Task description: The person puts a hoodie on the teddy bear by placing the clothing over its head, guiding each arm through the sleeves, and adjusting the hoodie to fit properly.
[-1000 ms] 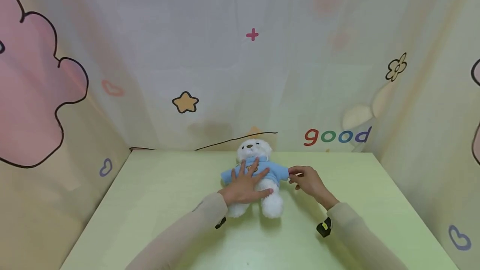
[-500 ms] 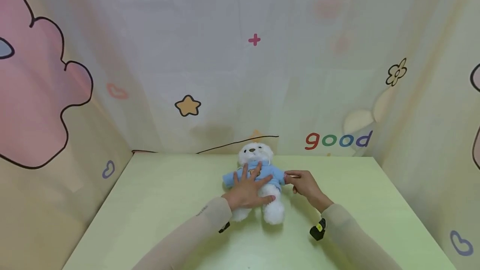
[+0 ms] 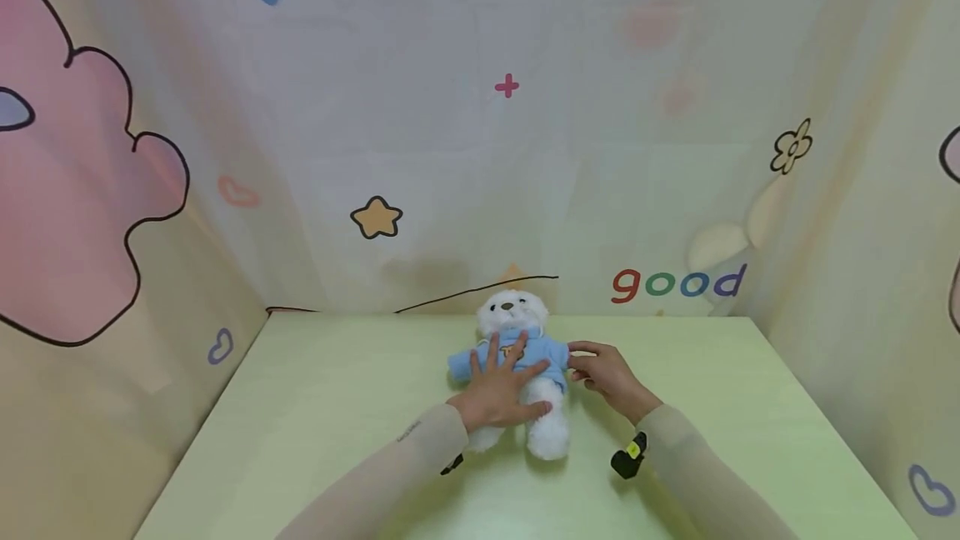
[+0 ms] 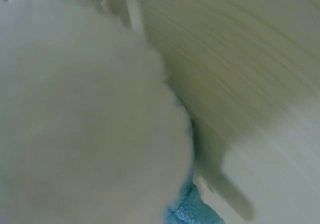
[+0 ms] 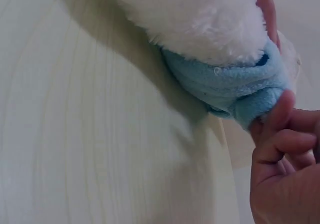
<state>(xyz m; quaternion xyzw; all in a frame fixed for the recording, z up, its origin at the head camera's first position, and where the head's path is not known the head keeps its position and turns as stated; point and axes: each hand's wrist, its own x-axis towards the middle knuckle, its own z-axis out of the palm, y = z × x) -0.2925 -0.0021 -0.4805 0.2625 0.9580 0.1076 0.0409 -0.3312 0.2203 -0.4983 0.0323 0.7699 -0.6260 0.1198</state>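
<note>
A white plush teddy bear (image 3: 513,312) in a light blue sweater (image 3: 536,345) lies on its back on the table. My left hand (image 3: 495,394) rests across its belly and sweater with the fingers spread. At the sleeve (image 3: 556,354) on the right, my right hand (image 3: 611,373) pinches the cuff between thumb and fingers. The right wrist view shows the thumb on the blue cuff (image 5: 257,106) and a fingertip at its opening, below the bear's white fur (image 5: 195,21). Blurred white fur (image 4: 85,108) fills much of the left wrist view, with a bit of blue cloth (image 4: 195,209) beneath.
The pale green-yellow table (image 3: 330,407) reaches back to a printed curtain (image 3: 442,123) that hangs close behind the bear's head. Curtain walls also stand at both sides. A black wrist camera (image 3: 628,457) sits under the right forearm.
My right hand has shifted slightly left, toward the bear's body, and the sleeve looks shorter. The left hand stays spread on the bear. The head view has tilted a little upward.
</note>
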